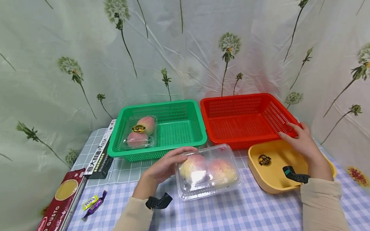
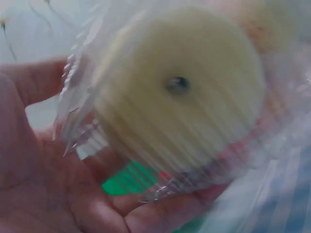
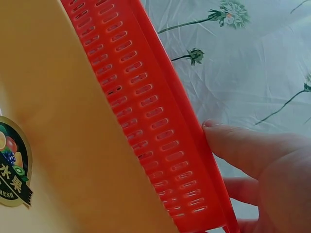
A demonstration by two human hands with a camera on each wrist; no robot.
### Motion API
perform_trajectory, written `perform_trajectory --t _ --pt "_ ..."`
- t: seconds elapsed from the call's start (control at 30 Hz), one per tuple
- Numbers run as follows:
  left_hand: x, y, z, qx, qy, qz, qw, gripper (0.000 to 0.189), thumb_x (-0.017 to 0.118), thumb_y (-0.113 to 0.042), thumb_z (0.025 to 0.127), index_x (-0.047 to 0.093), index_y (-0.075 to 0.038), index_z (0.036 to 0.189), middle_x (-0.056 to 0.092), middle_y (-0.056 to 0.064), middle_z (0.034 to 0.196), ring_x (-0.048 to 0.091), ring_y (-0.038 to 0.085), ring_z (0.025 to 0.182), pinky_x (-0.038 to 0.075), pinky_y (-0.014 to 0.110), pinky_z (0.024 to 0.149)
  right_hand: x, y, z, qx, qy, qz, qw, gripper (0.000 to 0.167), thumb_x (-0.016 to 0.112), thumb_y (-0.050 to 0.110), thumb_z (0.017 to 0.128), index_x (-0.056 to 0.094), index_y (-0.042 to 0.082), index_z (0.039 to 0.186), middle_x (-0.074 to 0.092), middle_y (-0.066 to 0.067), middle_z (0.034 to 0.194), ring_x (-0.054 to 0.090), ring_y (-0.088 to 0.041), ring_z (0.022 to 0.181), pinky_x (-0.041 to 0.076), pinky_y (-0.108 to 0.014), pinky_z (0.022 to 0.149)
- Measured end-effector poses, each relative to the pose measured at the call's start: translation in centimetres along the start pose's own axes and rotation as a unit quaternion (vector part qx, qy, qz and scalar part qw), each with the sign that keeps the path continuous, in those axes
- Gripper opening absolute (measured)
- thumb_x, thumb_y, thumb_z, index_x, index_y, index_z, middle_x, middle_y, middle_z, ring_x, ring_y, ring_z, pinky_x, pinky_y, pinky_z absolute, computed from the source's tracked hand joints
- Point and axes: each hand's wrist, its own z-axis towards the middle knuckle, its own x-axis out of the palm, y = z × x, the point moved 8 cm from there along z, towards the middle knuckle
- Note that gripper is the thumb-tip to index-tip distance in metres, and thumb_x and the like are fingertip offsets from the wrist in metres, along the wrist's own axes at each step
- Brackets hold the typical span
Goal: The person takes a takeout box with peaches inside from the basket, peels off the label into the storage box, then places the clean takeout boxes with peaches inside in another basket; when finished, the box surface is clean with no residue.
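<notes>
My left hand grips the left end of a clear plastic clamshell box, tilted above the checked cloth. Two yellow-pink peaches lie inside; in the left wrist view a pale peach shows through the ribbed plastic, my fingers underneath. At the front right corner of a red basket, my right hand holds the rim. The right wrist view has one fingertip on the rim, with other fingers partly hidden behind the slotted red wall.
A green basket holds another box of peaches. In front of the red basket stands a yellow basin with a black sticker. To the left lie a black pasta box, a dark red box and two wrapped sweets.
</notes>
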Motion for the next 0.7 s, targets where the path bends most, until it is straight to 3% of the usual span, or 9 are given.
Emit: perform_trajectory --t 0.2,0.33,0.43,0.6,0.7 --pt "1.9 -2.2 1.8 0.000 -0.055 -0.044 0.9975 0.040 0.043 -0.025 0.101 0.054 -0.023 0.139 0.059 -0.003 0.130 0.062 0.016 0.109 0.055 0.035 0.085 0.0 -0.2 -0.1 0.008 -0.005 0.008 0.9999 0.080 0.049 0.047 0.101 0.021 -0.005 0.155 -0.023 -0.033 0.160 -0.006 -0.065 0.142 0.013 -0.079 0.108" --pt "2.5 -3.5 3.8 0.011 -0.109 -0.096 0.9894 0.041 0.045 -0.028 0.101 0.052 -0.022 0.141 0.057 -0.001 0.132 0.061 0.018 0.107 0.056 0.035 0.080 0.2 -0.2 0.1 0.012 -0.008 0.013 0.9998 0.078 0.048 0.045 0.101 0.022 -0.005 0.155 -0.023 -0.033 0.160 -0.006 -0.065 0.142 0.014 -0.079 0.108" --pt "2.5 -4.5 5.5 0.023 -0.162 -0.118 0.9794 0.042 0.048 -0.030 0.101 0.052 -0.023 0.142 0.052 0.000 0.140 0.057 0.024 0.114 0.057 0.041 0.082 0.3 -0.2 0.1 0.013 -0.007 0.017 0.9997 0.077 0.047 0.045 0.102 0.022 -0.005 0.154 -0.024 -0.032 0.160 -0.007 -0.065 0.142 0.014 -0.079 0.108" --pt "2.3 -5.2 8.4 0.025 -0.254 -0.138 0.9570 0.039 0.053 -0.031 0.100 0.056 -0.031 0.139 0.046 0.003 0.148 0.049 0.037 0.126 0.052 0.058 0.096 0.3 -0.3 0.2 0.015 -0.008 0.020 0.9997 0.078 0.048 0.046 0.101 0.022 -0.003 0.155 -0.024 -0.031 0.160 -0.008 -0.063 0.143 0.012 -0.079 0.109" --pt "2.5 -5.2 10.5 0.017 -0.297 -0.134 0.9453 0.039 0.056 -0.030 0.099 0.056 -0.036 0.138 0.047 0.002 0.147 0.049 0.035 0.128 0.048 0.061 0.100 0.2 -0.4 0.0 0.014 -0.010 0.019 0.9997 0.079 0.048 0.046 0.101 0.020 -0.003 0.156 -0.023 -0.032 0.160 -0.009 -0.063 0.143 0.011 -0.079 0.109"
